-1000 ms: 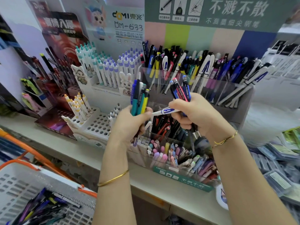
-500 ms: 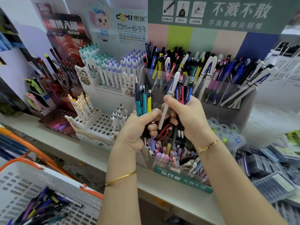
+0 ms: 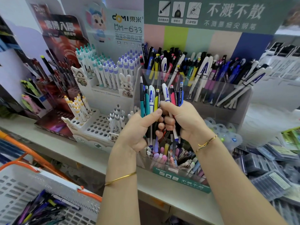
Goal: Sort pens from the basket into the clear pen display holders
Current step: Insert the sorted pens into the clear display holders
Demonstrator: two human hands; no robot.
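Your left hand (image 3: 138,133) grips a bunch (image 3: 148,101) of pens, with the clicker ends up. Your right hand (image 3: 185,120) is just beside it, on its right. It grips a few pens (image 3: 172,96) that stand up too. The clear holder (image 3: 227,114) is right behind both hands and under them, and it is full of pens. The holder stands on the desk (image 3: 73,151). The basket (image 3: 17,181) sits low, well off to the left of your left hand. Loose pens (image 3: 47,207) lie in it.

Packed holder (image 3: 240,95) ahead (shelf (image 3: 84,153) crowded)
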